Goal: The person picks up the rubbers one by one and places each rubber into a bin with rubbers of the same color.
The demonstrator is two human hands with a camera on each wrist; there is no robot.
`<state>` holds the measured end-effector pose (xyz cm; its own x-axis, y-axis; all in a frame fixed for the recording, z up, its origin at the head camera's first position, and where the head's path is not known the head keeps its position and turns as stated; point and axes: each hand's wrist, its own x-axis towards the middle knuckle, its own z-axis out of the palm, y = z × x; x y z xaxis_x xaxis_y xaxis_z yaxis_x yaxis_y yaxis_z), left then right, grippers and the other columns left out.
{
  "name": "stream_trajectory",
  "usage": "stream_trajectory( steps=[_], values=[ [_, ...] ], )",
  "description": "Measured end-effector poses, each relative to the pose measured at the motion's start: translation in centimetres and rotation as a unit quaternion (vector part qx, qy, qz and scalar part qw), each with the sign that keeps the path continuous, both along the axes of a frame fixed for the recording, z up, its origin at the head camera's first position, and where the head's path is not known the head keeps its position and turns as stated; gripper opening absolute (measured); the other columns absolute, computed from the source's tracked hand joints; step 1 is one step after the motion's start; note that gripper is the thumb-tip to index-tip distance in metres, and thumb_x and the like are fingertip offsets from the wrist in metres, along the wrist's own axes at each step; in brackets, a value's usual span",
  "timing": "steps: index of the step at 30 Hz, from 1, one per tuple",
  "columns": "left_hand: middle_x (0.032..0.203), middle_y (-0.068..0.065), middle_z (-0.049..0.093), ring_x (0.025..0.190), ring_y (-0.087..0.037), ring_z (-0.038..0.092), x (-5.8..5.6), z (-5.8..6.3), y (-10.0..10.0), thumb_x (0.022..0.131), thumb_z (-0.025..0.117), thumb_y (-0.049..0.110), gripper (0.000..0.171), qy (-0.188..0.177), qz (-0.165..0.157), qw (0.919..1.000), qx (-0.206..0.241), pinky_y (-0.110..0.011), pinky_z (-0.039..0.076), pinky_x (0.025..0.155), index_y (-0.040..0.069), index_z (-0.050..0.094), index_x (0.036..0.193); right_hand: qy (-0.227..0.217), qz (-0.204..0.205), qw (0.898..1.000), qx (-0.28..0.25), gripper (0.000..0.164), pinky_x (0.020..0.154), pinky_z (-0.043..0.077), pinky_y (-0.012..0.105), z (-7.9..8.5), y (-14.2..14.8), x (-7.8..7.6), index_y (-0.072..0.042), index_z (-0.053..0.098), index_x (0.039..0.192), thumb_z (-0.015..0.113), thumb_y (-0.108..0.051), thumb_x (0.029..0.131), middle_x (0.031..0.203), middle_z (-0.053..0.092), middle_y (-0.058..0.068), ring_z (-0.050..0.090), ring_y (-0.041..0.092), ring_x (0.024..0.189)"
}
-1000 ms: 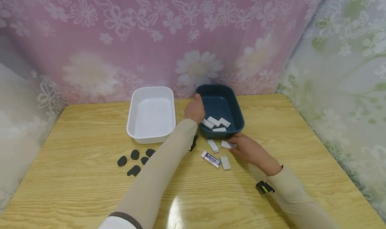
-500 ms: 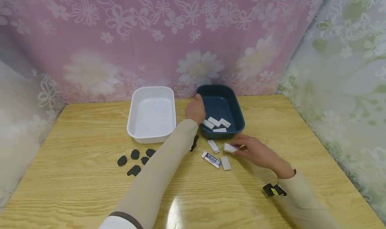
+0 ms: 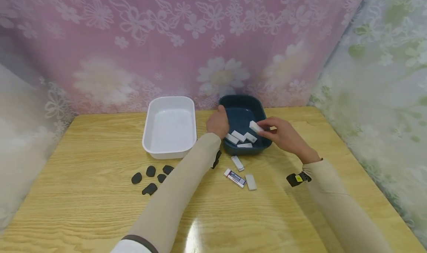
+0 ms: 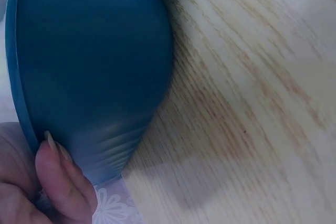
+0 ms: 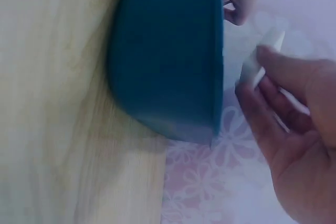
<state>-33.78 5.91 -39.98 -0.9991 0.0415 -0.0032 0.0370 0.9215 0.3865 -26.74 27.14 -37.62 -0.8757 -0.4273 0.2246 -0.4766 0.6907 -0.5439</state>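
My right hand [image 3: 283, 134] pinches a white eraser [image 3: 255, 126] between thumb and fingers, over the right side of the dark blue basin [image 3: 242, 114]. The right wrist view shows this eraser [image 5: 253, 69] held above the basin's rim. My left hand [image 3: 218, 122] grips the basin's left rim; in the left wrist view its fingers [image 4: 55, 174] curl over the edge against the outer wall. Several white erasers [image 3: 238, 136] lie inside, at the near end. On the table before the basin are an eraser in a printed sleeve [image 3: 235, 178] and two plain white ones [image 3: 251, 182].
A white basin [image 3: 170, 130] stands to the left of the blue one. Several small black pieces [image 3: 149, 189] lie on the wooden table [image 3: 83, 201] at the left, partly behind my left sleeve. A pink flowered curtain [image 3: 150, 53] hangs along the back edge.
My right hand has lifted the white eraser from the table in front of the blue basin and carried it up and away from me, over the basin. My left hand stays on the rim.
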Motion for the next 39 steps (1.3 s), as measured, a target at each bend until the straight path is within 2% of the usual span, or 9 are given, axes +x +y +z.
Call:
stream_trajectory(
  steps=[6, 10, 15, 22, 30, 33, 39],
  values=[
    [0.095, -0.01, 0.067, 0.079, -0.024, 0.066, -0.1, -0.3, 0.0, 0.094, 0.058, 0.019, 0.041, 0.005, -0.001, 0.9999, -0.009, -0.038, 0.054, 0.069, 0.009, 0.039, 0.129, -0.02, -0.036, 0.997, 0.06, 0.03, 0.081, 0.048, 0.047, -1.0, -1.6, -3.5, 0.004, 0.063, 0.118, 0.065, -0.01, 0.091, 0.106, 0.062, 0.018, 0.06, 0.03, 0.093],
    [0.093, -0.009, 0.067, 0.076, -0.023, 0.066, -0.2, -0.3, -0.1, 0.095, 0.057, 0.018, 0.042, 0.006, -0.004, 1.0, -0.004, -0.038, 0.054, 0.067, 0.009, 0.038, 0.13, -0.008, -0.033, 0.992, 0.122, 0.026, 0.078, 0.047, 0.047, -1.5, -2.6, -4.7, 0.007, 0.064, 0.113, 0.064, -0.006, 0.091, 0.099, 0.061, 0.02, 0.058, 0.031, 0.089],
    [0.093, -0.01, 0.066, 0.076, -0.023, 0.066, -0.2, -0.3, 0.0, 0.095, 0.058, 0.018, 0.041, 0.006, -0.006, 0.9999, 0.012, -0.038, 0.054, 0.068, 0.008, 0.038, 0.129, 0.014, -0.042, 0.983, 0.177, 0.016, 0.078, 0.045, 0.048, -1.7, -3.4, -5.1, 0.009, 0.066, 0.101, 0.065, 0.0, 0.087, 0.09, 0.06, 0.02, 0.056, 0.033, 0.086],
    [0.092, -0.01, 0.066, 0.076, -0.025, 0.066, -0.3, -0.4, -0.2, 0.095, 0.057, 0.017, 0.038, 0.006, -0.005, 0.9998, 0.016, -0.038, 0.054, 0.068, 0.008, 0.038, 0.127, -0.025, -0.078, 0.97, 0.23, 0.017, 0.081, 0.047, 0.051, -1.6, -4.5, -5.2, 0.011, 0.065, 0.102, 0.059, 0.002, 0.089, 0.098, 0.06, 0.025, 0.058, 0.038, 0.093],
    [0.094, -0.01, 0.066, 0.079, -0.024, 0.066, -0.2, -0.2, -0.1, 0.095, 0.056, 0.018, 0.037, 0.005, -0.006, 0.9999, 0.013, -0.038, 0.053, 0.07, 0.008, 0.039, 0.127, -0.02, -0.097, 0.961, 0.259, 0.012, 0.072, 0.05, 0.049, -2.0, -4.7, -5.2, 0.007, 0.067, 0.091, 0.056, 0.002, 0.09, 0.087, 0.062, 0.022, 0.061, 0.036, 0.083],
    [0.095, -0.01, 0.066, 0.079, -0.024, 0.066, -0.1, -0.2, 0.0, 0.096, 0.055, 0.018, 0.037, 0.002, -0.009, 0.9999, 0.011, -0.038, 0.053, 0.07, 0.008, 0.039, 0.128, -0.041, -0.099, 0.958, 0.267, 0.012, 0.07, 0.05, 0.048, -1.9, -4.8, -5.2, 0.007, 0.066, 0.09, 0.058, 0.0, 0.09, 0.085, 0.062, 0.021, 0.061, 0.035, 0.08],
    [0.095, -0.009, 0.066, 0.077, -0.024, 0.066, -0.2, -0.4, -0.3, 0.096, 0.055, 0.018, 0.039, -0.003, -0.005, 0.9999, 0.012, -0.037, 0.053, 0.067, 0.008, 0.037, 0.129, -0.091, -0.089, 0.954, 0.27, 0.012, 0.068, 0.049, 0.047, -1.2, -5.4, -5.3, 0.007, 0.06, 0.088, 0.053, -0.002, 0.092, 0.081, 0.061, 0.019, 0.062, 0.032, 0.076]
  ],
)
